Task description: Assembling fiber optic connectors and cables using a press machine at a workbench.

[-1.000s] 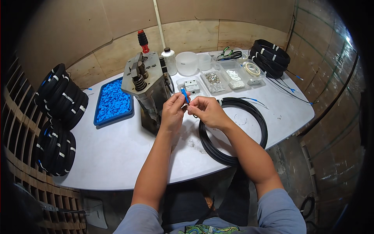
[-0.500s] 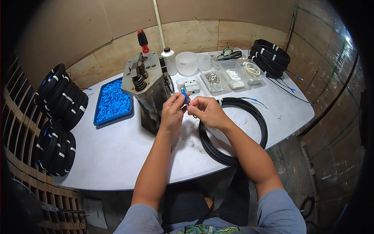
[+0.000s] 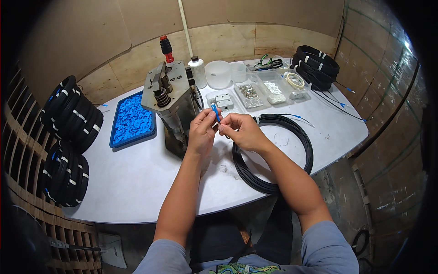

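Near the middle of the table, my left hand pinches a small blue plastic connector upright between thumb and fingertips. My right hand meets it from the right, its thumb and forefinger closed at the connector's lower end, where a cable seems to enter. The fingers mostly cover that joint. Below and right of the right hand lies a large coil of black cable, partly behind my right forearm. From its far side sticks out another end with a blue connector.
Left of my hands stands a metal press, beside a tray of blue connector parts. Clear boxes of small parts, a metal block, a white bottle and pliers stand behind. Bundled black coils flank both sides.
Almost nothing differs. The blue connector has tilted very slightly between my fingers, and both hands keep their place.
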The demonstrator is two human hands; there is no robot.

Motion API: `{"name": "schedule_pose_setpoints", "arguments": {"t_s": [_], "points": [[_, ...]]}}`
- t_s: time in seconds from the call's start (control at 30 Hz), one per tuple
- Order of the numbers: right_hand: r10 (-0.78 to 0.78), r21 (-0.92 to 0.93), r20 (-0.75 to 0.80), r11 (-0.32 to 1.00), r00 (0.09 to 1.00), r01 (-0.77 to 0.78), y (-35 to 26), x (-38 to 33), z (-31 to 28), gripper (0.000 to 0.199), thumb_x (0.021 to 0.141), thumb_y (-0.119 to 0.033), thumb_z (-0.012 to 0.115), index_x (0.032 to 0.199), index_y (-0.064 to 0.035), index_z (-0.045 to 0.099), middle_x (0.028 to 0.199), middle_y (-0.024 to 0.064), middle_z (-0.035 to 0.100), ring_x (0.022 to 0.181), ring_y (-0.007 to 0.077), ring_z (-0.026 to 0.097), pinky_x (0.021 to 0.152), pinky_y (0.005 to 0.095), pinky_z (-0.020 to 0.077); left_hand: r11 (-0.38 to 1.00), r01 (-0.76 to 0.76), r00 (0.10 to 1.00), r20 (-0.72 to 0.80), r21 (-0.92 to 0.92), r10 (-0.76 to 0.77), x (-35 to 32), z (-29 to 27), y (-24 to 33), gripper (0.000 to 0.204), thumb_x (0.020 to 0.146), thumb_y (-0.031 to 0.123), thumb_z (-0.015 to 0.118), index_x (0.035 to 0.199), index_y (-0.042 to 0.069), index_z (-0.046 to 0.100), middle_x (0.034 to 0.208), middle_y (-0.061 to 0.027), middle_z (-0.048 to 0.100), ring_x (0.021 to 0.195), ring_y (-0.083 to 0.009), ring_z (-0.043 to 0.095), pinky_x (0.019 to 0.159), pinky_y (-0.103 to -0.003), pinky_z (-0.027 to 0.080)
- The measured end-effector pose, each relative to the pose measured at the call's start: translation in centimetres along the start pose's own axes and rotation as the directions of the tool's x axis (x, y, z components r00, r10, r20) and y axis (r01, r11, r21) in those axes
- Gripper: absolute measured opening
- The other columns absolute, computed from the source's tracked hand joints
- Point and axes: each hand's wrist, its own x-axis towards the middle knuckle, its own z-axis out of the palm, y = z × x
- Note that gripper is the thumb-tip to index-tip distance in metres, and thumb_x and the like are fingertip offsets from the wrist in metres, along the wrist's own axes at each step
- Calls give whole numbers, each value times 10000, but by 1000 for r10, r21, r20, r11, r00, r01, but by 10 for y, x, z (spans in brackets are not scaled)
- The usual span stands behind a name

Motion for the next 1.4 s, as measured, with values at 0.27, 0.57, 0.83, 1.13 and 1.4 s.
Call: {"name": "schedule_pose_setpoints", "arguments": {"t_s": [0.27,0.57,0.83,1.13,1.4], "points": [[-15,-18,-5,1000,1000,15,0,0,-1,160,939,-150,699,941,10,690,794,26,698,694,53,591,635,241,490,1000,6,1000,-18,-20,-6,0,2,0,207,1026,186,570,1127,17,635,999,-61,641,947,-153,597,856,-314,476],[3,-39,-2,999,1000,-3,0,-1,-1,163,936,-152,691,938,11,691,794,30,704,704,56,607,652,239,499,1000,12,1000,-7,-18,-12,1,0,0,196,1026,187,584,1123,34,658,995,-48,646,943,-142,599,866,-323,473],[-13,-66,14,998,1000,14,5,1,-2,168,937,-153,693,947,15,687,809,37,713,715,68,621,668,246,511,1000,17,1000,-21,-17,-18,0,3,-1,168,1009,179,616,1097,42,656,968,-46,647,910,-130,596,848,-320,473],[-10,-31,43,999,999,11,-1,-2,-1,161,950,-152,685,948,10,682,805,38,708,728,74,633,678,250,515,1000,-24,1000,-19,-18,24,1,0,-3,105,992,106,602,1056,23,608,983,-66,625,946,-153,592,851,-288,481],[-12,-31,41,999,999,13,1,-1,-1,159,953,-156,683,945,3,684,796,26,703,702,64,609,651,246,501,1000,4,1000,-17,-8,-4,0,0,0,167,1004,177,606,1077,36,660,972,-47,649,922,-137,597,850,-325,474]]}}
